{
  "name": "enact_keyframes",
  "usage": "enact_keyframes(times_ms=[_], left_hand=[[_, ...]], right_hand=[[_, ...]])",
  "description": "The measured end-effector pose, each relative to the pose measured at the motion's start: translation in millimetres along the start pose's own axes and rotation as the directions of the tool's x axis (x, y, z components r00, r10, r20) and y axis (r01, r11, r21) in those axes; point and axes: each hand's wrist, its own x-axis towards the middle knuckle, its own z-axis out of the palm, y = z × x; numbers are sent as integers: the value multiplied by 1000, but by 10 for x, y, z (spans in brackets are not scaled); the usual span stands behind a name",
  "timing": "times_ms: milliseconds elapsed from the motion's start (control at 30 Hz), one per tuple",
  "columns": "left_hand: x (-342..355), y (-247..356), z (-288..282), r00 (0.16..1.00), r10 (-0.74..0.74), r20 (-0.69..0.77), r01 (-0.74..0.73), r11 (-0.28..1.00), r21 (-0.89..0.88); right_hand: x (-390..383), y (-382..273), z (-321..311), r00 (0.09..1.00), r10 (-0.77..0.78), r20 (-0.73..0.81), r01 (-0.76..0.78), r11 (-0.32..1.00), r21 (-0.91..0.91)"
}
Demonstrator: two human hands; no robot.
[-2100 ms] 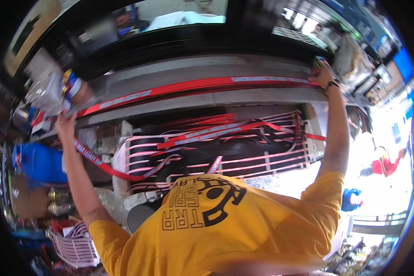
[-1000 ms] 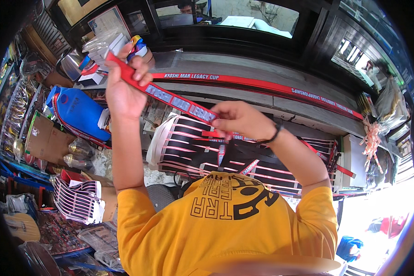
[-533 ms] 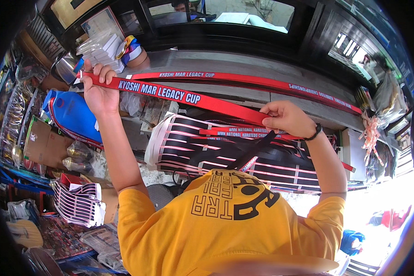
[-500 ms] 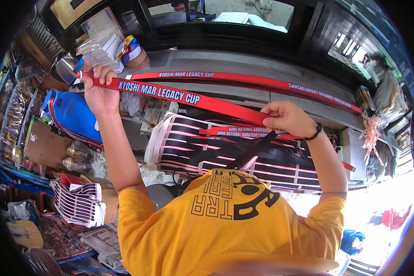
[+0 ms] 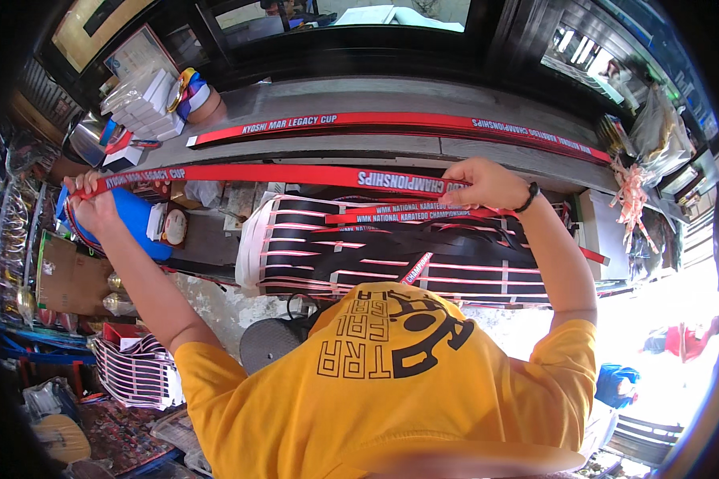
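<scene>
A red printed ribbon [image 5: 280, 177] is stretched nearly level between my hands. My left hand [image 5: 92, 201] grips its left end beside a blue plastic container [image 5: 132, 219]. My right hand [image 5: 487, 184], with a black band at the wrist, pinches the other end between thumb and fingers. Beyond it, more red ribbons [image 5: 399, 120] lie lengthwise along a grey ledge [image 5: 311, 94]. Below my right hand, several loose red ribbons [image 5: 407, 214] and black straps [image 5: 423, 249] rest on a roll of black material with white and pink stripes [image 5: 295, 239].
White boxes [image 5: 152, 104] and a pot with medal ribbons [image 5: 204, 104] stand at the ledge's left end. Plastic bags [image 5: 659, 132] and a pale ribbon bundle [image 5: 633, 188] are at the right. A cardboard box [image 5: 76, 275] and striped sheets [image 5: 140, 371] sit at the lower left.
My left hand has moved left and down, drawing the ribbon out longer and flatter. My right hand keeps its pinch, and more of the print shows beside it. The view has shifted slightly.
</scene>
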Motion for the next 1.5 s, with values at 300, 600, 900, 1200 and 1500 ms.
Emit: enact_keyframes(times_ms=[300, 600, 900, 1200, 1500], left_hand=[[-186, 157, -407, 996, 24, -87, -2, 969, 245], [-137, -600, 34, 935, 139, -325, 49, 859, 510], [70, -1062, -66, 914, -318, -252, 405, 691, 599], [295, -1257, -501, 812, -395, -430, 575, 413, 706], [317, -1372, -999, 850, -230, -474, 515, 174, 839]], right_hand=[[-91, 147, -200, 995, -46, 92, 23, 970, 241], [-966, 168, -1290, 961, 179, -212, -174, 984, 44], [-1776, 909, -2864, 760, 304, -575, -389, 921, -27], [-1915, 1383, -3127, 689, 362, -628, -580, 795, -178], [-1799, 1735, -3060, 608, 405, -684, -661, 735, -152]])
